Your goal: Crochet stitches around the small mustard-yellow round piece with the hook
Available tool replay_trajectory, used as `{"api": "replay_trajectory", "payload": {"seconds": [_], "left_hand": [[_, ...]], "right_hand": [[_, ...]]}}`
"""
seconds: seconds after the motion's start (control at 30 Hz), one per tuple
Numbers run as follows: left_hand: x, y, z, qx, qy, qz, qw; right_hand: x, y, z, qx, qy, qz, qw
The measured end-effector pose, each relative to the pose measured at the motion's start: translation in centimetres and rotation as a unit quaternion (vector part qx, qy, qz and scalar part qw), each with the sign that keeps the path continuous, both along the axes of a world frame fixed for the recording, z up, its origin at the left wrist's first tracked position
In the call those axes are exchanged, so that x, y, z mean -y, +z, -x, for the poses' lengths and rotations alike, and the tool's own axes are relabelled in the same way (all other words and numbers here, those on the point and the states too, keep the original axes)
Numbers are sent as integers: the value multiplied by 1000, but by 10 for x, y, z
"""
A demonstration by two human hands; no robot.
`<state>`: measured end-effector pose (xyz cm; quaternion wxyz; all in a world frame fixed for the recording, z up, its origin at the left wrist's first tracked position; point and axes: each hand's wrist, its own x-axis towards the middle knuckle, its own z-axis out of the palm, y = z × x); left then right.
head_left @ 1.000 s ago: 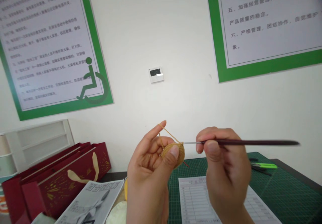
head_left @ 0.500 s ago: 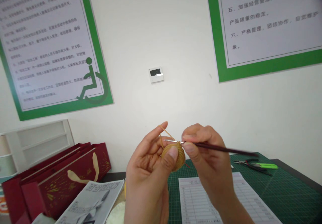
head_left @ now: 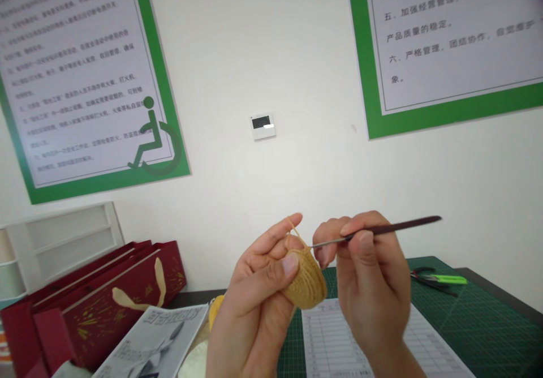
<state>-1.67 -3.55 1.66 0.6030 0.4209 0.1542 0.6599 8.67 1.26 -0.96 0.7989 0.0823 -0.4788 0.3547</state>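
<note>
A small mustard-yellow crochet piece (head_left: 307, 283), rounded and ribbed, is pinched between the thumb and fingers of my left hand (head_left: 258, 287). A strand of the same yarn (head_left: 297, 229) loops over my raised left index finger and runs down to the top edge of the piece. My right hand (head_left: 371, 276) grips a crochet hook (head_left: 394, 226) by its dark reddish-brown handle. The hook's thin metal shaft points left, and its tip meets the top edge of the crochet piece; the very end is too small to make out.
Below lies a green cutting mat (head_left: 479, 316) with a printed form (head_left: 326, 338) on it and green-handled pliers (head_left: 441, 279) at the right. Dark red gift bags (head_left: 127, 304) and a printed sheet (head_left: 156, 341) stand and lie at the left. Posters hang on the wall behind.
The crochet piece has shifted right and turned to show more of its side. My right hand has moved right, and the hook's handle now slopes upward to the right instead of downward.
</note>
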Motion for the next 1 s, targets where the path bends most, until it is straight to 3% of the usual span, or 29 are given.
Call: {"api": "replay_trajectory", "payload": {"seconds": [0.13, 0.27, 0.33, 0.57, 0.8, 1.0], "left_hand": [[-1, -1, -1, -7, 10, -1, 1000], [1, 0, -6, -35, 116, -29, 992], [3, 1, -8, -55, 155, -38, 986], [7, 6, -16, -86, 229, -35, 969], [5, 8, -18, -77, 258, -40, 962], [4, 8, -19, -81, 255, -48, 962]], "right_hand": [[1, 8, -7, 34, 146, 67, 986], [1, 11, -8, 81, 227, 107, 965], [1, 10, -6, 87, 205, 103, 970], [-2, 7, 1, 63, 17, 50, 997], [-5, 7, -3, 38, 23, 65, 997], [-7, 9, -9, 40, 17, 27, 999]]}}
